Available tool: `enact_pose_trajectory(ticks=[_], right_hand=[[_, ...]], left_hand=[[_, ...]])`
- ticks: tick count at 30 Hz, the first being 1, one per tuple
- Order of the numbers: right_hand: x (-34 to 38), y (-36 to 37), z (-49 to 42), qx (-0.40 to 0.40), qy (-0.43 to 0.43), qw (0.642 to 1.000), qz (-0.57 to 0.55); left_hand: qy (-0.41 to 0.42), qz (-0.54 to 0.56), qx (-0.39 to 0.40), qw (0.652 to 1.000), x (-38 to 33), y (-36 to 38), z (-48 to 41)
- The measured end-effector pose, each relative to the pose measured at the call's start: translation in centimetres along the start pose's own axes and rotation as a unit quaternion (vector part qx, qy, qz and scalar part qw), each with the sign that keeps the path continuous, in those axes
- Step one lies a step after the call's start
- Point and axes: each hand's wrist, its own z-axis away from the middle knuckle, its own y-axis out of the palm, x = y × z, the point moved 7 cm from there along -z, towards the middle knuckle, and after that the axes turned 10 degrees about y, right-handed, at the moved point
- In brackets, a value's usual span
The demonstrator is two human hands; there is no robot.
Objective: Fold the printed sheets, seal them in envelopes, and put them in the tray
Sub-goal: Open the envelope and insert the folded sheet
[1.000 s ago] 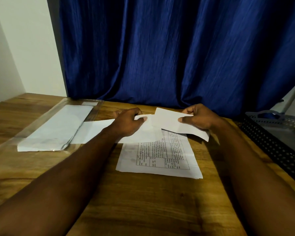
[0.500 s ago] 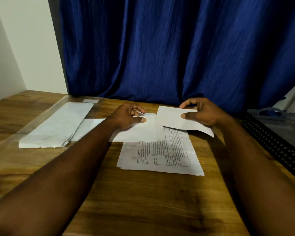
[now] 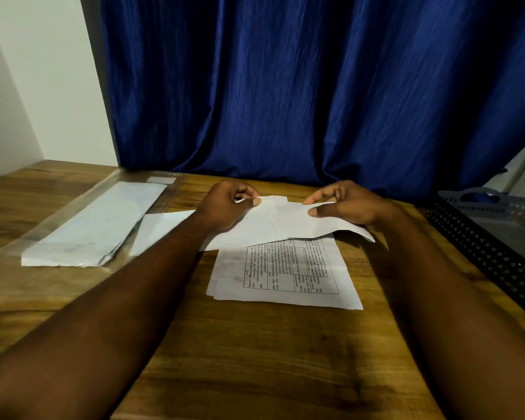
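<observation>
1. Head view — an envelope (image 3: 170, 228) is being pinched at its far edge by the left hand (image 3: 228, 207), over the printed sheets (image 3: 285, 274).
2. A folded sheet (image 3: 325, 225) is being pinched by the right hand (image 3: 352, 204) — touching the envelope.

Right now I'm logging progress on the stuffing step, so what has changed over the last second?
The right hand has slid the folded sheet leftward, so its end now overlaps the envelope at the left hand. Whether it is inside the mouth is unclear. Both hands kept their pinches. The printed stack, envelope pack and tray stayed put.
</observation>
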Motion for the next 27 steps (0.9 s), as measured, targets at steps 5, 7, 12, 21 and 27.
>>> enact_pose_trajectory(ticks=[5,7,12,21,27], right_hand=[[0.9,1.9,-0.1,-0.015,-0.02,0.997,0.077],[1.2,2.5,-0.2,-0.036,-0.036,0.995,0.09],[1.1,1.7,-0.7,-0.108,-0.048,0.99,0.08],[0.1,-0.1,-0.2,-0.093,-0.028,0.995,0.019],[2.1,2.0,-0.4,-0.139,-0.103,0.983,0.065]], left_hand=[[0.033,-0.034,0.016,0.999,-0.7,0.7,0.0],[0.038,-0.049,0.025,0.998,-0.6,1.2,0.1],[0.064,-0.054,0.016,0.996,-1.4,1.3,0.4],[0.066,-0.086,-0.005,0.994,-1.5,1.8,0.3],[0.067,-0.128,-0.019,0.989,-0.8,2.0,-0.1]])
